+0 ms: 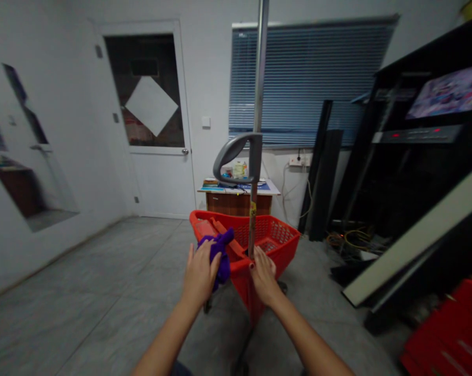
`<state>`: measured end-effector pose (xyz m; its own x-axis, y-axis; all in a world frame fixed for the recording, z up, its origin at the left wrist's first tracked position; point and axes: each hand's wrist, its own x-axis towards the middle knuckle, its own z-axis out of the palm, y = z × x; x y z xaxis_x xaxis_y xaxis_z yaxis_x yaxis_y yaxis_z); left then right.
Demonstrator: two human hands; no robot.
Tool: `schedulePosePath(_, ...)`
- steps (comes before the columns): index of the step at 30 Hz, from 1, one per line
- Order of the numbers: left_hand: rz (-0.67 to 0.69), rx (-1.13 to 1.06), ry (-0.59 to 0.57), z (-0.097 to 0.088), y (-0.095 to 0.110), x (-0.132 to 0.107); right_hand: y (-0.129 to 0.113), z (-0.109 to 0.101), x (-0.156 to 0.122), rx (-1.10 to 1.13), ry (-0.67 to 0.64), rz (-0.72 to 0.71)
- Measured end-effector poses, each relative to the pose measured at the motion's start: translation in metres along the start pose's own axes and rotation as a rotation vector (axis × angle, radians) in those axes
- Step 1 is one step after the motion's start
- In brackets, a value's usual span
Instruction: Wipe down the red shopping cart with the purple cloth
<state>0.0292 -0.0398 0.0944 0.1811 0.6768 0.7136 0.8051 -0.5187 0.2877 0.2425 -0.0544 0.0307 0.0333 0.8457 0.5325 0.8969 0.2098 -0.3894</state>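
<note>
L hand [199,277] bunched on purple cloth [221,256], over near corner of red trolley basket [277,243]; R hand [264,277] on rim by metal pole [253,219], can't tell if clamped. Risk: slack grip lets cloth slip to floor. Cloth soft, crumpled.

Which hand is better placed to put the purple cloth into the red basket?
Left, probably: the left hand already grips the purple cloth, just over the rim of the red basket. The right hand is empty, resting on the rim.
</note>
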Motion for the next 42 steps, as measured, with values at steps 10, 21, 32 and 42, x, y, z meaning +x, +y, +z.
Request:
schedulePosePath(10,0.028,0.029,0.22,0.018,0.044,-0.025,-0.002,0.012,0.003,0.089,0.058,0.104)
schedulePosePath(21,-0.16,-0.07,0.246,0.014,-0.006,-0.001,-0.04,0.018,0.012,0.104,0.003,0.092)
schedulePosePath(32,-0.043,0.157,0.323,0.055,-0.003,-0.038,-0.003,0.023,0.027,0.067,-0.087,0.042)
schedulePosePath(42,0.085,0.281,0.106,0.095,-0.035,-0.075,-0.021,0.033,0.023,0.081,-0.131,-0.034)
